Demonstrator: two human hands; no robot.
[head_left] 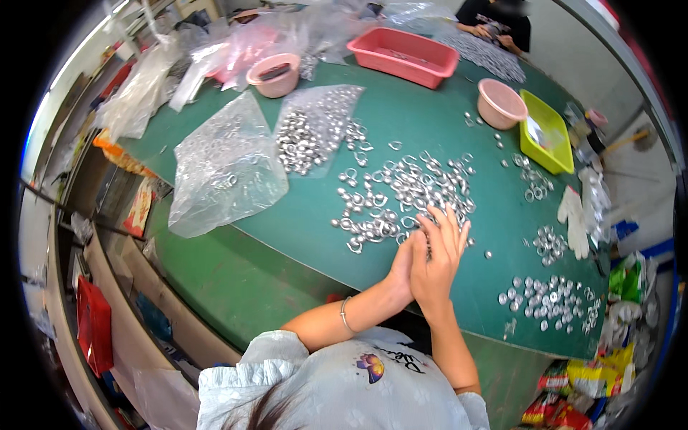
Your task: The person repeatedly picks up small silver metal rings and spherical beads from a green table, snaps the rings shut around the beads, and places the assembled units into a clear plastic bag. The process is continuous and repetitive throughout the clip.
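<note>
- We see the metal parts (430, 183), shiny rings and rounded knobs, in a loose heap on the green table (308, 222), just ahead of both hands and reaching over to their left.
- The right hand (435, 270) has its fingers straight and slightly apart, pointing away from the body; their tips overlap the heap's near edge in our view, so we count it the nearer hand.
- The left hand (403, 270) comes in aslant from the lower left and lies against the right one; its fingers are partly hidden, so we cannot tell whether they pinch anything.
- We cannot tell whether a part sits between the palms.
- The heap is wider than it is deep on its near side, with no clean long axis; we find its rings turned every way.
- Well to the right of both hands, we see a separate group of flat round pieces (548, 301).
- Beyond the heap, to the left, a clear bag (322, 115) holds more shiny parts.
</note>
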